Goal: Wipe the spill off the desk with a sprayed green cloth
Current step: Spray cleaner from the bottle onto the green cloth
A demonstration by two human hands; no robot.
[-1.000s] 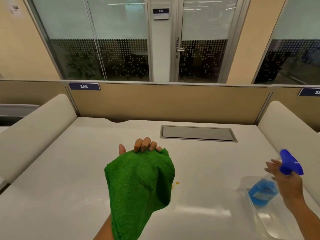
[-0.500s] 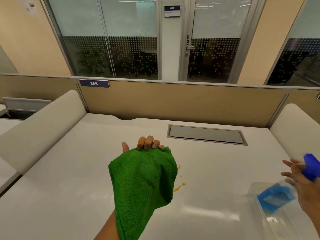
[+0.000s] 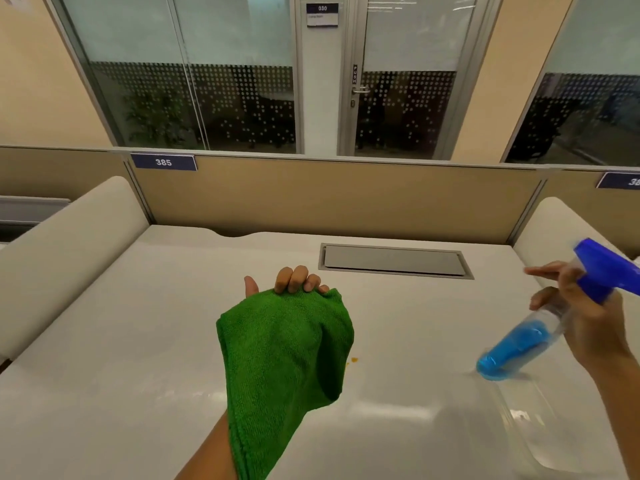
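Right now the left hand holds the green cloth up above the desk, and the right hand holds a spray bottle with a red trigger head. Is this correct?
Not quite. In the head view the spray bottle in the right hand has a blue trigger head, not a red one. The rest stands: the left hand holds the green cloth up above the desk.

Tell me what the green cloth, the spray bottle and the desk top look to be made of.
Green cloth: microfibre or terry by the look, with a fuzzy, matte, looped pile and soft folds.
Spray bottle: clear plastic body, since the blue liquid shows through it, with an opaque glossy blue plastic trigger head.
Desk: smooth white laminate or similar, semi-gloss, given the soft reflections of light; the core cannot be told.
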